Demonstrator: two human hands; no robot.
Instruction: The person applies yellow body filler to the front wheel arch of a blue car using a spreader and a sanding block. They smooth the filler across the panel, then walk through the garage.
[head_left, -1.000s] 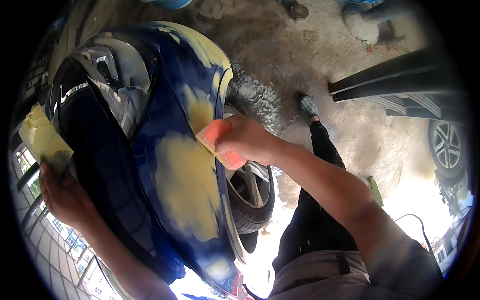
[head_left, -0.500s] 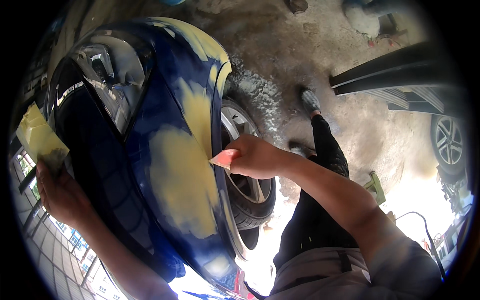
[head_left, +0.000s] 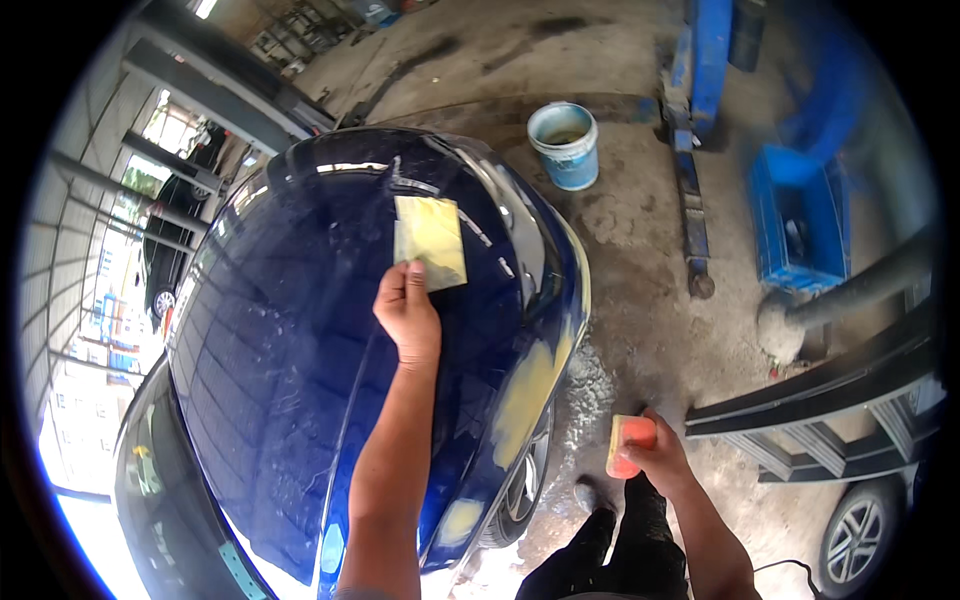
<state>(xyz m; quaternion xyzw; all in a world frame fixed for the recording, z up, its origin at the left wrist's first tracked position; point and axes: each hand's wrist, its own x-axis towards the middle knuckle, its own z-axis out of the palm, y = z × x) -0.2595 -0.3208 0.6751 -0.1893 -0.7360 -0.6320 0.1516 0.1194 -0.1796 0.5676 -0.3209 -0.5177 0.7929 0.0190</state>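
Note:
My left hand [head_left: 408, 322] grips the lower edge of a flat putty board [head_left: 430, 235] smeared with yellow filler, held over the car's hood. Thumb and fingers are pressed together on it. In my right hand [head_left: 664, 458] is an orange-red putty spreader [head_left: 636, 440] with a pale edge, out to the right of the car and touching nothing. The dark blue car [head_left: 290, 320] shows yellow filler patches on its fender [head_left: 525, 400] and further down near the wheel [head_left: 461, 521]. Its front tyre [head_left: 525, 500] shows partly under the arch.
A blue and white bucket [head_left: 572, 168] stands on the concrete beyond the car's front. At right are a blue crate [head_left: 800, 270], a blue lift post [head_left: 710, 60] with its arm [head_left: 692, 220], black metal beams [head_left: 800, 390] and another wheel [head_left: 858, 538].
My view has swung up over the hood. My right hand has drawn the spreader away from the fender edge above the wheel. The left hand now shows over the hood, still with the board.

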